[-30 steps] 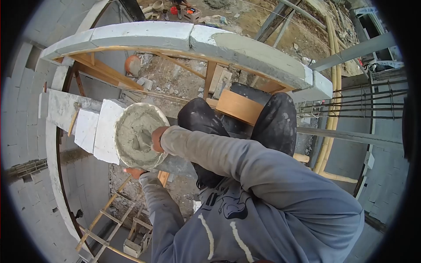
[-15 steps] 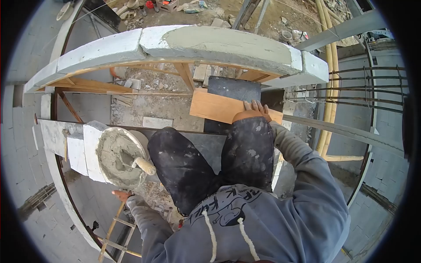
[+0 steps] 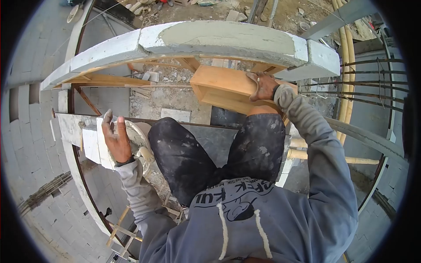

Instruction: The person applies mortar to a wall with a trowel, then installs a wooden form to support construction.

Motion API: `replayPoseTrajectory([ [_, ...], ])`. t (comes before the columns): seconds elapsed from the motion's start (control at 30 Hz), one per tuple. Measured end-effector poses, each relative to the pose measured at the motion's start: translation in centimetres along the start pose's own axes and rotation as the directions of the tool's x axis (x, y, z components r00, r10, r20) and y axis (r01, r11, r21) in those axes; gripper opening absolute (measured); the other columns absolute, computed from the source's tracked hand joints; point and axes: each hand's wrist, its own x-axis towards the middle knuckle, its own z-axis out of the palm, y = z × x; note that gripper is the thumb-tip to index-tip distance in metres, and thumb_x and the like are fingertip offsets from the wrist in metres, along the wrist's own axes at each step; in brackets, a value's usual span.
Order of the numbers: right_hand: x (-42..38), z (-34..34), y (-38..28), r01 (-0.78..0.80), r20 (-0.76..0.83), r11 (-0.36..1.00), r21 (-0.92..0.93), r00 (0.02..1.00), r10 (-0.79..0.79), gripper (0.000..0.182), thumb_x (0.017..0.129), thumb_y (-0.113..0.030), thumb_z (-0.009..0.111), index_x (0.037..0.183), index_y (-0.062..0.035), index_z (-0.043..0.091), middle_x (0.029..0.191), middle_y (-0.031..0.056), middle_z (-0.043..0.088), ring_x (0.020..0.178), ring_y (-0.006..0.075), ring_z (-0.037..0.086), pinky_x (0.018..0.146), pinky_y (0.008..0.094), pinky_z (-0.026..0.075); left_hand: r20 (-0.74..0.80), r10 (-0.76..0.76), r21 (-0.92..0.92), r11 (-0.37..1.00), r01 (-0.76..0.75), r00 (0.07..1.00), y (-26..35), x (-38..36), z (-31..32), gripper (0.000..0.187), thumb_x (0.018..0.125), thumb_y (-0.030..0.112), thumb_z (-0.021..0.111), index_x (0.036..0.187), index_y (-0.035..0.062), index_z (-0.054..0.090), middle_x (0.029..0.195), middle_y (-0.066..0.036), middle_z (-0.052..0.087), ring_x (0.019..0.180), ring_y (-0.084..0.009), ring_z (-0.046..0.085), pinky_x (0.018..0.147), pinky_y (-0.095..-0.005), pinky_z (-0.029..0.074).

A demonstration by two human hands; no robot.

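Note:
My right hand (image 3: 264, 86) grips the top edge of an orange-brown wooden box (image 3: 223, 81), which is tilted so its hollow side shows. The box lies in front of my right knee, just under a curved white block beam (image 3: 105, 50) partly coated with grey mortar (image 3: 232, 36). Raised on the left, my left hand (image 3: 116, 136) is empty with thumb and fingers apart. It is over a bucket (image 3: 139, 130), hiding most of it. A trowel handle (image 3: 145, 153) shows beside my left wrist.
White blocks (image 3: 93, 147) stand left of the bucket on a grey board (image 3: 68, 127). Steel rebar (image 3: 372, 83) and bamboo poles (image 3: 348, 87) are at the right. Wooden bracing (image 3: 109, 81) runs below the beam. A drop to rubble ground (image 3: 153, 103) opens ahead of my knees.
My left hand has risen from below the bucket to over it. The wooden box has been tipped up, showing its hollow side, and my right hand has shifted up with it.

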Motion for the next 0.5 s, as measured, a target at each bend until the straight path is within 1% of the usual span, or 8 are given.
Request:
replayPoseTrajectory([
  [0.1,-1.3,-4.5,-2.2,0.116,-0.082,0.993,0.02,0.99,-0.114,0.095,0.048,-0.04,0.074,0.132,-0.0103,0.04,0.122,0.0227,0.044,0.116,0.0382,0.038,0.095,0.0499,0.03,0.214,0.135,0.022,0.989,-0.143,0.967,1.4,-0.1,3.9,0.052,0.084,0.028,0.063,0.12,-0.0061,0.048,0.119,-0.021,0.051,0.112,-0.0316,0.048,0.096,-0.0369,0.035],
  [0.23,-2.9,-7.7,-4.6,0.171,-0.123,0.984,-0.045,0.977,-0.175,0.095,0.048,-0.039,0.074,0.131,-0.0098,0.039,0.125,0.0226,0.044,0.118,0.0382,0.038,0.097,0.0486,0.028,0.267,0.008,-0.131,0.991,0.028,0.964,-0.1,-1.1,7.5,0.056,0.084,0.03,0.062,0.123,-0.0067,0.044,0.122,-0.024,0.048,0.115,-0.0316,0.046,0.097,-0.0364,0.035],
  [0.3,-3.3,-9.3,-6.0,0.327,-0.209,0.942,0.068,0.928,-0.307,0.094,0.049,-0.038,0.075,0.131,-0.01,0.039,0.127,0.0218,0.041,0.118,0.0374,0.037,0.099,0.0464,0.027,0.275,-0.08,-0.234,0.961,0.147,0.958,-0.6,-1.7,8.2,0.062,0.087,0.033,0.058,0.129,-0.0061,0.037,0.126,-0.024,0.043,0.118,-0.0295,0.043,0.099,-0.0349,0.033],
  [0.33,-3.9,-10.2,-7.1,0.334,-0.217,0.94,0.062,0.924,-0.314,0.094,0.049,-0.038,0.075,0.131,-0.01,0.039,0.127,0.0218,0.041,0.118,0.0374,0.037,0.099,0.0464,0.027,0.264,-0.075,-0.235,0.962,0.14,0.961,-0.4,-2.0,8.3,0.062,0.087,0.033,0.058,0.129,-0.0061,0.037,0.126,-0.024,0.043,0.118,-0.0295,0.043,0.099,-0.0349,0.033],
  [0.4,-6.0,-11.8,-9.9,0.347,-0.325,0.937,0.033,0.891,-0.318,0.091,0.051,-0.038,0.075,0.129,-0.0091,0.04,0.128,0.021,0.04,0.118,0.0369,0.037,0.099,0.0456,0.026,0.149,-0.343,-0.646,0.676,0.353,0.928,0.0,-2.6,8.3,0.066,0.087,0.038,0.057,0.131,-0.0051,0.034,0.129,-0.025,0.041,0.12,-0.0319,0.042,0.1,-0.0351,0.033],
  [0.43,-6.9,-12.5,-11.4,0.358,-0.336,0.934,0.013,0.881,-0.333,0.091,0.051,-0.038,0.075,0.129,-0.0091,0.04,0.128,0.021,0.04,0.118,0.0369,0.037,0.099,0.0456,0.026,0.218,-0.427,-0.719,0.538,0.44,0.878,-0.3,-2.8,7.8,0.07,0.09,0.046,0.048,0.135,-0.0021,0.027,0.135,-0.024,0.034,0.123,-0.0326,0.037,0.102,-0.0384,0.029],
  [0.47,-8.0,-12.8,-13.1,0.407,-0.448,0.913,-0.025,0.812,-0.374,0.091,0.05,-0.036,0.076,0.129,-0.0092,0.04,0.127,0.0211,0.04,0.117,0.0378,0.037,0.099,0.0467,0.026,0.198,-0.421,-0.734,0.534,0.419,0.885,-0.9,-3.0,7.6,0.07,0.09,0.046,0.048,0.135,-0.0021,0.027,0.135,-0.024,0.034,0.123,-0.0326,0.037,0.102,-0.0384,0.029],
  [0.5,-9.2,-13.2,-14.9,0.453,-0.553,0.888,-0.073,0.723,-0.414,0.092,0.048,-0.034,0.076,0.129,-0.0092,0.04,0.127,0.0213,0.039,0.117,0.0387,0.037,0.098,0.0478,0.026,0.375,-0.473,-0.842,0.185,0.506,0.797,-1.7,-3.1,7.7,0.07,0.09,0.05,0.043,0.135,-0.0006,0.027,0.135,-0.024,0.033,0.124,-0.0329,0.037,0.103,-0.0414,0.028],
])
